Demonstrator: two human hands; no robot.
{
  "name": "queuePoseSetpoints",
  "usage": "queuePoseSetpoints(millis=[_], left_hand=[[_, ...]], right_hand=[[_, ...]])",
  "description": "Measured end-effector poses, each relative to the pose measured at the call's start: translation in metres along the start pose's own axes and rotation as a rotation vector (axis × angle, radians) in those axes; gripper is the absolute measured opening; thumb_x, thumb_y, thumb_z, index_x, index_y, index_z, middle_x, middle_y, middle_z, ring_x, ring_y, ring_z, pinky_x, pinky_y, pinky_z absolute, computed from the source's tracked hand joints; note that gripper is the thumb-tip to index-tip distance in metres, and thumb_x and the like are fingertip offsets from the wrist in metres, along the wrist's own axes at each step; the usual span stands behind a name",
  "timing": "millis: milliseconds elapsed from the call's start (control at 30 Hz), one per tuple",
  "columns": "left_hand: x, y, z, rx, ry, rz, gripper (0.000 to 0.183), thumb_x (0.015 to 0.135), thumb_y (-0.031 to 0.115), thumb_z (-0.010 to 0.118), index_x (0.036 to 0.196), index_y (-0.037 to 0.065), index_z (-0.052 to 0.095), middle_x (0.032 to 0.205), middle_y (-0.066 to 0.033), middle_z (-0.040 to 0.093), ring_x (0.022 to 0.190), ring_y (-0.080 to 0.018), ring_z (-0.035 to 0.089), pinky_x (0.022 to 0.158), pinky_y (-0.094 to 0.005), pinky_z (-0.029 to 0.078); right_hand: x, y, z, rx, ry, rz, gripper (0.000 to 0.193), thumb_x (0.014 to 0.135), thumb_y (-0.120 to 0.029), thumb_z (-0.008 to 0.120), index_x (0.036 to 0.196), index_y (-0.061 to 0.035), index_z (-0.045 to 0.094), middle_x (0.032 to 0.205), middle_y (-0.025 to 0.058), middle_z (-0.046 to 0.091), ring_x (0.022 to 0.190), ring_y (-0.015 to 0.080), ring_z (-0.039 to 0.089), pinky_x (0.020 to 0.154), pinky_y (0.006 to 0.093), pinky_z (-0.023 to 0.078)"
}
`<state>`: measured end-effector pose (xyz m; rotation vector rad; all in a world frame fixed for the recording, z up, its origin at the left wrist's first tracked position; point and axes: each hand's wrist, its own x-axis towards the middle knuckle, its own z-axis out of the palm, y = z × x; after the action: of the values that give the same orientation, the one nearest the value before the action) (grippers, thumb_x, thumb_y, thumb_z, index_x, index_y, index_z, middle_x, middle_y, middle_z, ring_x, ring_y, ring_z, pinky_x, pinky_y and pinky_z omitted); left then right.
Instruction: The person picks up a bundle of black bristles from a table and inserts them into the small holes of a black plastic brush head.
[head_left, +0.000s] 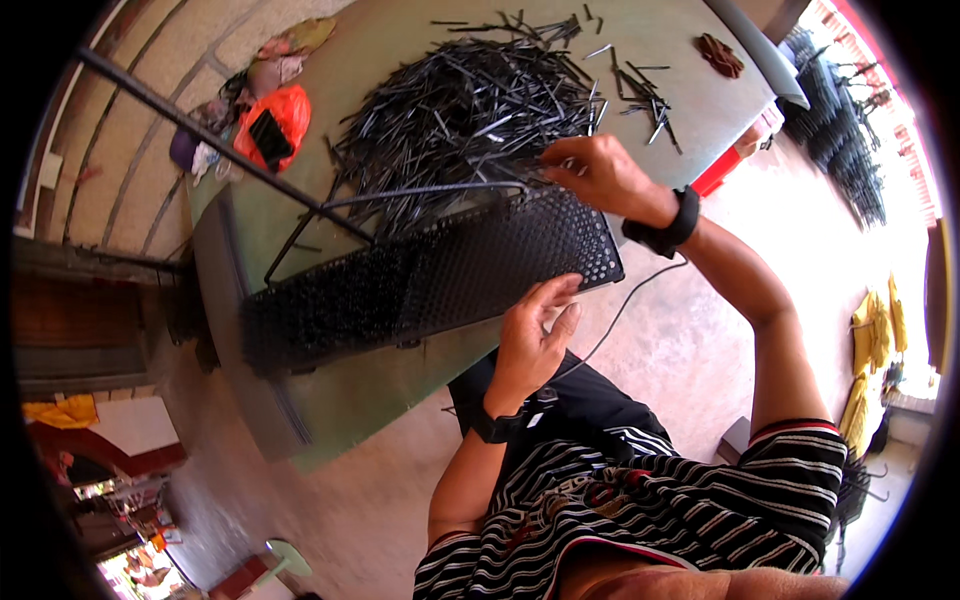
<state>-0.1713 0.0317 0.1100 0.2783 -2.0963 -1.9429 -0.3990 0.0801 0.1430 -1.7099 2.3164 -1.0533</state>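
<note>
A long black perforated panel lies across the near side of the table. Dense dark bristle-like pieces cover its left part, while bare holes show on the right. My left hand is at the panel's near edge, fingers loosely bent and thumb apart, gripping nothing visible. Above the panel's far right edge, my right hand has its fingertips pinched together; what lies between them is blurred. Beside those fingertips spreads a big heap of thin black strips.
Across the panel runs a black metal rod frame. An orange plastic bag with a dark phone-like object rests at the table's far left. Scattered strips and a brown bundle lie far right. A red container stands beyond the right table edge.
</note>
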Motion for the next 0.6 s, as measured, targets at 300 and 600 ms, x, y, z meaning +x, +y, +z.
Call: queuePoseSetpoints(millis=[300, 600], left_hand=[[0.021, -0.009, -0.022, 1.026, -0.148, 0.109, 0.057, 0.076, 0.022, 0.066, 0.128, 0.013, 0.045, 0.137, -0.0181, 0.031, 0.128, -0.0422, 0.024, 0.098, -0.0617, 0.021], [0.024, -0.012, -0.021, 1.019, -0.211, 0.041, 0.077, 0.069, 0.027, 0.071, 0.136, 0.018, 0.034, 0.142, -0.0170, 0.021, 0.132, -0.0415, 0.015, 0.099, -0.0641, 0.013]], right_hand=[[0.000, 0.132, -0.078, -0.262, 0.032, 0.525, 0.081, 0.067, -0.046, 0.072, 0.124, 0.0051, 0.045, 0.117, 0.0247, 0.052, 0.109, 0.0329, 0.052, 0.092, 0.0375, 0.042], [0.128, 0.187, -0.014, -0.204, 0.077, 0.444, 0.102, 0.062, -0.061, 0.069, 0.128, 0.0087, 0.036, 0.122, 0.0298, 0.043, 0.117, 0.0387, 0.041, 0.098, 0.0389, 0.036]])
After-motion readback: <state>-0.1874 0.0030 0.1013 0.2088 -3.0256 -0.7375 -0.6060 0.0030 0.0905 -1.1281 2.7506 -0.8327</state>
